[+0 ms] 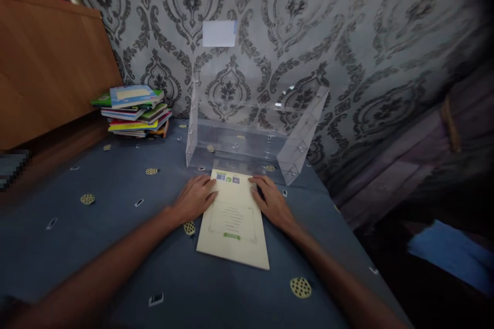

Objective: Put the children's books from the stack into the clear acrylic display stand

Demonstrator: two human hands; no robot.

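Note:
A thin pale-yellow booklet (pixel 233 221) lies flat on the blue patterned cloth (pixel 116 205), its far edge near a clear acrylic box (pixel 254 133). My left hand (pixel 195 198) rests at the booklet's left far corner, fingers curled onto its edge. At the right far corner my right hand (pixel 272 200) grips the other edge the same way. The clear box stands open toward me, with nothing visible inside but the cloth showing through.
A stack of colourful books (pixel 133 110) sits at the far left by a wooden panel (pixel 46 61). Patterned wallpaper (pixel 347 36) with a small white label (pixel 219 33) rises behind the box. The bed's right edge drops off near a blue item (pixel 451 252).

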